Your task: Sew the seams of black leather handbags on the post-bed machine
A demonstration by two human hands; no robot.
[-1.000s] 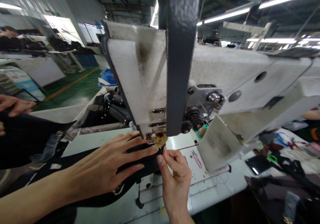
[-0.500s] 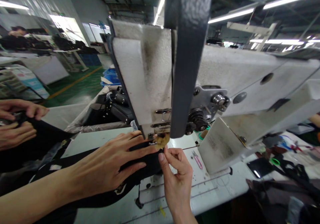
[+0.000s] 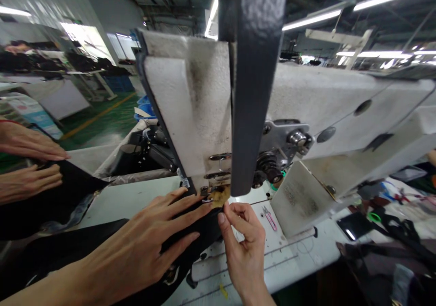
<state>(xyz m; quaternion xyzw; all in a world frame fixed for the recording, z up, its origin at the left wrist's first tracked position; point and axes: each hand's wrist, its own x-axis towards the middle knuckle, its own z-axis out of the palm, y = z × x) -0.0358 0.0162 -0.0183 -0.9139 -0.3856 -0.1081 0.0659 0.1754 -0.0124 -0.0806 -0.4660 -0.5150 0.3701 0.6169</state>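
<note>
Black fabric (image 3: pixel 200 238) lies over the pale machine bed and runs off to the lower left. My left hand (image 3: pixel 146 238) rests flat on it with fingers spread, fingertips close to the needle area of a white sewing machine (image 3: pixel 194 101). At the fabric's right edge my right hand (image 3: pixel 243 242) pinches the black fabric between thumb and forefinger. A yellowish worn piece (image 3: pixel 220 198) sits at the machine's foot, just above both hands' fingertips. The needle itself is hidden.
Pink thread snips (image 3: pixel 270 218) lie right of my right hand. A phone-like black object (image 3: pixel 354 228) and a green ring (image 3: pixel 374 217) are farther right. At the left, another person's hands (image 3: pixel 30 160) hold dark fabric. Black items fill a bin (image 3: pixel 117 177) behind the table.
The view has shifted slightly. The black fabric under my left hand has moved a little, and the other person's hands have changed position on their dark fabric. My right hand keeps its pinch.
</note>
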